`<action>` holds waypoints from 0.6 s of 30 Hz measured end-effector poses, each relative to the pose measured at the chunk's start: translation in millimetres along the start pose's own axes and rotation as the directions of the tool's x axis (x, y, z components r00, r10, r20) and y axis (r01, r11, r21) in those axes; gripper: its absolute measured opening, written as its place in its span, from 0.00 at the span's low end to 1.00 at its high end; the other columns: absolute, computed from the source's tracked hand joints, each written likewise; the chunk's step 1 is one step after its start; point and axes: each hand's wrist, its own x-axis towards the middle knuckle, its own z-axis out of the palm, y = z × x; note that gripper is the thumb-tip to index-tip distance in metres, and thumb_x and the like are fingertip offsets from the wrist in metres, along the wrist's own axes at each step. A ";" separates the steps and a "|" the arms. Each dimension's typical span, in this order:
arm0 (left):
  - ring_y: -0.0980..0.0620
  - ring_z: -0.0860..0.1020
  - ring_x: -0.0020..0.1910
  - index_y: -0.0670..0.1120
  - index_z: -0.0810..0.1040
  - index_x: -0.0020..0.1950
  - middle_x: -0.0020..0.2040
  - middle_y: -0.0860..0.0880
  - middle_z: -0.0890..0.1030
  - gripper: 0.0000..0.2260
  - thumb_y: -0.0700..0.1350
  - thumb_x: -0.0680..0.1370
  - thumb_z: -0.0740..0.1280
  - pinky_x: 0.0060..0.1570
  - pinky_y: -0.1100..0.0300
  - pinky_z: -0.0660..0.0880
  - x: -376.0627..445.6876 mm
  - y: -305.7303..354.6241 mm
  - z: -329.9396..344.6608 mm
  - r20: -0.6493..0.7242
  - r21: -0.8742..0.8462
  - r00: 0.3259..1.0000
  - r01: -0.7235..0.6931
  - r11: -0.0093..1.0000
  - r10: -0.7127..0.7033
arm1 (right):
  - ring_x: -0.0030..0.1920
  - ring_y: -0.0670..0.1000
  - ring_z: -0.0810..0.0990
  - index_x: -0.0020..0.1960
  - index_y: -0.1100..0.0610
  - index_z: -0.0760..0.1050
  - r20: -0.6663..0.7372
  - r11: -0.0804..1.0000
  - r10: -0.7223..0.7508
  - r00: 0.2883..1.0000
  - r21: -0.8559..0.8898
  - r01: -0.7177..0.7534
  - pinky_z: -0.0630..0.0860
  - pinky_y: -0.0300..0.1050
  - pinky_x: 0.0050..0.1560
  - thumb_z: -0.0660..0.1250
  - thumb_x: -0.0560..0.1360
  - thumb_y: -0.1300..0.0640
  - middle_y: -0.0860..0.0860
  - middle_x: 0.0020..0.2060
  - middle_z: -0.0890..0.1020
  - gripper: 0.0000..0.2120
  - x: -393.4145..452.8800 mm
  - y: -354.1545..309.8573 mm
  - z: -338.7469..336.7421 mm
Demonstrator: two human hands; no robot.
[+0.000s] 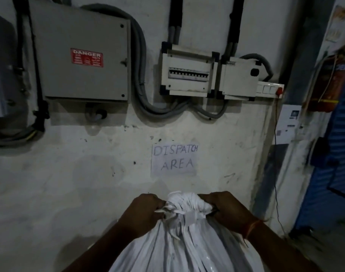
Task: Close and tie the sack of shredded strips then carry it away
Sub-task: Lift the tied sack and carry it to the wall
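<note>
A person stands facing a scuffed white wall, holding a white plastic sack (187,246) by its gathered neck. The landmark is a handwritten paper sign reading "DISPATCH AREA" (174,159), taped to the wall. The sack hangs directly below that sign, close to the person's body, its top bunched into a knot (184,205) with white strips poking out.

The left hand (143,210) grips the left side of the knot, fingers curled tight around the gathered plastic. The right hand (224,209), with a thread band at the wrist, clutches the right side the same way.

The sack looks soft and full, and probably light for its bulk, since it holds shredded strips. The film is smooth and likely slippery, so the knotted neck seems the surest place to hold; a hand under the belly would help if it sags.

Above the sign sit a breaker panel (188,72) and, up and to the left, a grey box with a red danger label (81,55). Cables loop between them. Right of the sign, a thin red wire (276,154) hangs down the wall, a snag risk, beside a blue shutter (332,163). Open room seems to lie left of the sign.
</note>
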 end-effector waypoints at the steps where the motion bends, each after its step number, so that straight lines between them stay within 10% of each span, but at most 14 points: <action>1: 0.50 0.79 0.49 0.50 0.81 0.47 0.47 0.48 0.82 0.09 0.53 0.76 0.65 0.43 0.60 0.66 10.8 4.2 4.0 0.000 0.011 1.000 0.008 1.000 -0.008 | 0.55 0.44 0.82 0.68 0.46 0.76 0.006 1.000 0.004 1.000 0.028 -0.005 0.66 0.21 0.54 0.70 0.70 0.58 0.46 0.57 0.85 0.26 1.6 13.2 -2.5; 6: 0.49 0.78 0.51 0.49 0.80 0.50 0.49 0.48 0.81 0.12 0.56 0.77 0.65 0.44 0.61 0.63 50.2 14.8 26.8 -0.010 0.020 0.998 0.060 0.998 -0.060 | 0.57 0.46 0.83 0.68 0.46 0.76 0.043 0.995 -0.035 0.998 0.095 0.030 0.78 0.43 0.57 0.67 0.70 0.57 0.47 0.58 0.85 0.26 7.7 73.1 -6.3; 11: 0.48 0.79 0.50 0.48 0.82 0.50 0.49 0.47 0.82 0.25 0.64 0.69 0.55 0.47 0.57 0.70 84.6 32.1 50.9 -0.022 0.064 0.994 0.112 0.992 -0.111 | 0.55 0.43 0.82 0.68 0.49 0.76 0.054 0.984 -0.134 0.990 0.125 0.126 0.68 0.22 0.54 0.70 0.72 0.55 0.47 0.57 0.85 0.24 16.2 130.9 -5.4; 18: 0.50 0.83 0.39 0.50 0.84 0.43 0.39 0.50 0.84 0.13 0.56 0.71 0.63 0.36 0.60 0.78 100.8 59.7 91.4 -0.092 0.124 0.984 0.163 0.979 -0.152 | 0.54 0.45 0.82 0.67 0.52 0.77 0.061 0.966 -0.178 0.982 0.202 0.163 0.65 0.20 0.53 0.62 0.71 0.48 0.49 0.57 0.85 0.26 5.9 193.3 15.7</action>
